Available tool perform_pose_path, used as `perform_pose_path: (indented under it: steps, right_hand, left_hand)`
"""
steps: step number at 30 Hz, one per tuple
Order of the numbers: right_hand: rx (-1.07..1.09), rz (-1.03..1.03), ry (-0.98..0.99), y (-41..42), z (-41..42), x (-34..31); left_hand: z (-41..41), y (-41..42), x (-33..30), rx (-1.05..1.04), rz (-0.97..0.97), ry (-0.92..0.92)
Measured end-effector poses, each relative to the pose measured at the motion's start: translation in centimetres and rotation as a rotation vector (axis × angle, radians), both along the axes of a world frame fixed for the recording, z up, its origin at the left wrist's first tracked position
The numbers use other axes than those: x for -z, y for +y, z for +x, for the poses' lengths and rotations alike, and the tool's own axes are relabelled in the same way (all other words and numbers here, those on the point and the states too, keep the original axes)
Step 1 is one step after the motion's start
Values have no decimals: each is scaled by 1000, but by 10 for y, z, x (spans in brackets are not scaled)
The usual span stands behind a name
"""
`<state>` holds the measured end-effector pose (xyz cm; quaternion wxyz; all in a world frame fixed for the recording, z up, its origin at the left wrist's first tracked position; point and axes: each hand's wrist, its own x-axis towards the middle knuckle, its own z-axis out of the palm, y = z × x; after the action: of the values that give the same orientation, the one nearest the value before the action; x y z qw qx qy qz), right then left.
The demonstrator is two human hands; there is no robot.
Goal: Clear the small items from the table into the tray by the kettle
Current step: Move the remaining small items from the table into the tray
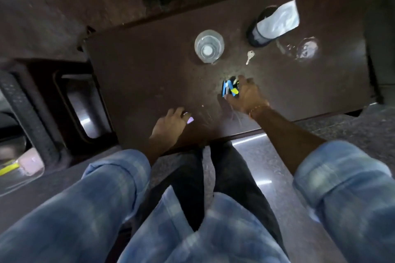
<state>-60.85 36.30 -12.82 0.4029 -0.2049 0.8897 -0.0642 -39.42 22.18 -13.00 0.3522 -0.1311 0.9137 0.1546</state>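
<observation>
My right hand (245, 96) is closed around a small bundle of blue, black and yellow items (229, 88) near the middle of the dark brown table (149, 66). My left hand (171, 124) rests at the table's near edge, fingers pinching a small pale lilac item (190, 120). A silver key (249, 56) lies loose on the table beyond my right hand. No kettle or tray shows clearly in this view.
A clear plastic cup (209, 48) stands at centre back. A dark cylindrical container with a white packet (275, 21) leaning on it stands at back right. Beside it lies a clear glass (303, 48). A dark stand with a recess (83, 104) stands left.
</observation>
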Motion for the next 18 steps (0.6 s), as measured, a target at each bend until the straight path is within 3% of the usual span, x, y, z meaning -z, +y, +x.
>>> perform_pose_path:
  steps: [3, 6, 18]
  right_hand:
    - [-157, 108, 68, -14, -4, 21]
    - [-272, 191, 129, -23, -3, 33]
    - [-253, 122, 94, -24, -5, 42]
  left_hand:
    - [-4, 2, 18, -63, 33, 37]
    - [-8, 1, 33, 1, -28, 46]
    - [-24, -1, 39, 27, 38, 66]
